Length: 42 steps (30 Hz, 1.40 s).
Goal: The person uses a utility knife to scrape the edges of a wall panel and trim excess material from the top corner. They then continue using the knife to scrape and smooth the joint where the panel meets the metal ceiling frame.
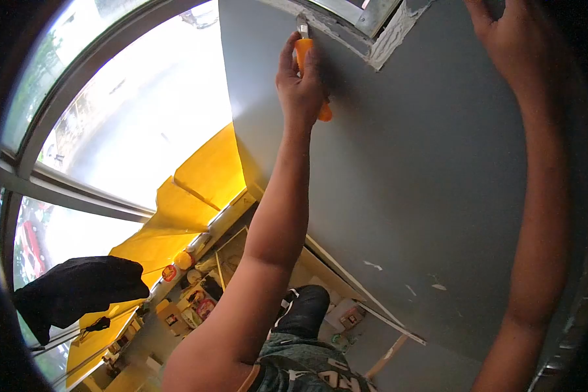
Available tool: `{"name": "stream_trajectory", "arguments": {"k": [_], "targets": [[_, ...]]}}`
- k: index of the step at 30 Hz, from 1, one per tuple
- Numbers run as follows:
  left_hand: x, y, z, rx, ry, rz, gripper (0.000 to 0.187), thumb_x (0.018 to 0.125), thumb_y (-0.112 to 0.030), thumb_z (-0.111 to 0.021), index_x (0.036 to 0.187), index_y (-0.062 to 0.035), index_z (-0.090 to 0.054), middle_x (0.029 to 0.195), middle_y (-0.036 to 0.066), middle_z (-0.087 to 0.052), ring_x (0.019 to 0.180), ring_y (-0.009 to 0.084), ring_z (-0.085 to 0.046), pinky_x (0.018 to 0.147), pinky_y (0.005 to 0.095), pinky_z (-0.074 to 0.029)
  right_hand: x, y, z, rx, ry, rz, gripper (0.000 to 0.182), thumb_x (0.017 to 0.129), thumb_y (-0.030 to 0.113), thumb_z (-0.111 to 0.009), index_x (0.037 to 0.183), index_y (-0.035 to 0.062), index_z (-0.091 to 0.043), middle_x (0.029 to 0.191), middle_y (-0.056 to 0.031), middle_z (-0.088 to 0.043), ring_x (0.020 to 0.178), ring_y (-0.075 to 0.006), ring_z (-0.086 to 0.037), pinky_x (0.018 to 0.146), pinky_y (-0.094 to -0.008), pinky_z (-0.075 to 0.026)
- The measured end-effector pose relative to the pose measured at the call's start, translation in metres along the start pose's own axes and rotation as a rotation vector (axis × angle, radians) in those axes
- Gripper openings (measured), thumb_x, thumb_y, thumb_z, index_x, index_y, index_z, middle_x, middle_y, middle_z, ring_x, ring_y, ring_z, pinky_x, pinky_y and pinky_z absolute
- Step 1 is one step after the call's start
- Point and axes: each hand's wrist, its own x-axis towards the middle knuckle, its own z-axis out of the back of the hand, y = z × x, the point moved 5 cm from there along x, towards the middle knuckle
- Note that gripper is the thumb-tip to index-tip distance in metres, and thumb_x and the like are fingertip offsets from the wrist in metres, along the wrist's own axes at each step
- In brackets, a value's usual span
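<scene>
My left hand (300, 85) is closed around an orange-handled tool (304, 49), raised against the grey wall (405, 163). A short metal piece shows at the tool's upper end, close under the rough white plaster strip (333, 36) that borders a framed opening (372, 16). The handle's lower end sticks out below my palm. What kind of tool it is I cannot tell. At the upper right my right hand (519, 49) is raised over the same wall, its visible fingers apart and nothing seen in it. The top edge of the view cuts off its fingertips.
A curved window (130, 117) fills the left side, with yellow sheeting (209, 170) along its lower part. Black cloth (85, 287) hangs there. Far below lie boxes (171, 317) and assorted small items. A long pale strip (359, 287) runs along the wall's lower part.
</scene>
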Motion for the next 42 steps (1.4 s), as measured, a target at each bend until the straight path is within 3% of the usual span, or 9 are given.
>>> {"name": "stream_trajectory", "arguments": {"k": [1,4,7,12,14,16,23,36,42], "targets": [[0.000,0.001,0.002,-0.030,0.041,0.031,0.049,0.106,-0.024,-0.063,0.150,-0.0099,-0.048,0.074,0.002,-0.060,0.047,0.0083,-0.053,0.038,0.0269,-0.046,0.000,0.037,0.014,-0.655,-0.140,-0.124,0.033,0.087,0.023,-0.077,0.102,0.0046,-0.054,0.096,-0.0158,-0.055,0.094,-0.0361,-0.059,0.082,-0.0478,-0.048],[0.002,0.005,0.007,-0.132,0.137,0.033,0.048,0.106,-0.023,-0.063,0.150,-0.0116,-0.049,0.075,0.001,-0.060,0.047,0.0077,-0.053,0.039,0.0264,-0.046,-0.022,-0.145,-0.064,0.919,-0.012,0.368,0.033,0.087,0.023,-0.077,0.102,0.0040,-0.054,0.096,-0.0168,-0.055,0.094,-0.0368,-0.059,0.082,-0.0485,-0.048],[0.002,0.001,0.008,-0.049,0.164,0.029,0.047,0.106,-0.023,-0.064,0.149,-0.0113,-0.051,0.075,0.001,-0.060,0.047,0.0072,-0.053,0.040,0.0259,-0.046,0.011,0.058,0.024,-0.545,-0.126,-0.132,0.034,0.087,0.024,-0.077,0.102,0.0035,-0.054,0.097,-0.0176,-0.055,0.095,-0.0376,-0.059,0.082,-0.0492,-0.048],[0.001,0.004,0.005,0.116,0.076,-0.144,0.046,0.106,-0.023,-0.062,0.150,-0.0116,-0.050,0.080,0.002,-0.062,0.052,0.0064,-0.055,0.041,0.0252,-0.046,0.006,0.056,0.020,-0.598,-0.128,-0.128,0.036,0.087,0.026,-0.077,0.104,0.0025,-0.056,0.100,-0.0185,-0.057,0.097,-0.0390,-0.059,0.084,-0.0505,-0.048],[-0.004,0.005,0.003,-0.166,0.083,0.022,0.048,0.107,-0.021,-0.061,0.152,-0.0124,-0.047,0.084,0.003,-0.064,0.054,0.0063,-0.055,0.042,0.0249,-0.046,0.005,0.053,0.023,-0.593,-0.192,-0.130,0.037,0.087,0.026,-0.077,0.105,0.0022,-0.056,0.101,-0.0186,-0.057,0.098,-0.0393,-0.059,0.085,-0.0508,-0.048],[-0.006,0.000,0.000,-0.138,0.088,0.030,0.049,0.107,-0.021,-0.060,0.152,-0.0113,-0.046,0.085,0.004,-0.065,0.053,0.0065,-0.055,0.042,0.0249,-0.046,0.006,0.044,0.022,-0.632,-0.057,-0.200,0.039,0.087,0.027,-0.077,0.108,0.0017,-0.057,0.103,-0.0188,-0.057,0.100,-0.0394,-0.059,0.087,-0.0511,-0.049],[0.004,-0.005,0.001,0.113,0.051,-0.040,0.051,0.106,-0.021,-0.061,0.152,-0.0073,-0.044,0.089,0.007,-0.067,0.053,0.0081,-0.057,0.042,0.0259,-0.047,0.004,0.038,0.019,-0.642,-0.047,-0.234,0.041,0.089,0.031,-0.076,0.112,0.0020,-0.057,0.104,-0.0179,-0.058,0.102,-0.0371,-0.061,0.088,-0.0494,-0.049],[-0.002,-0.015,-0.002,0.040,0.048,0.055,0.052,0.106,-0.022,-0.062,0.153,-0.0097,-0.045,0.089,0.008,-0.067,0.051,0.0093,-0.058,0.043,0.0269,-0.048,0.003,0.036,0.021,-0.682,-0.036,-0.225,0.042,0.091,0.036,-0.074,0.113,0.0032,-0.059,0.103,-0.0156,-0.059,0.103,-0.0340,-0.062,0.088,-0.0478,-0.051],[-0.027,-0.019,-0.010,0.021,0.208,0.072,0.048,0.106,-0.020,-0.060,0.152,-0.0128,-0.048,0.089,0.007,-0.068,0.052,0.0076,-0.058,0.046,0.0257,-0.049,-0.001,0.033,0.016,-0.665,-0.082,-0.203,0.041,0.090,0.034,-0.074,0.111,0.0037,-0.059,0.103,-0.0168,-0.058,0.103,-0.0356,-0.061,0.089,-0.0489,-0.049]]}}
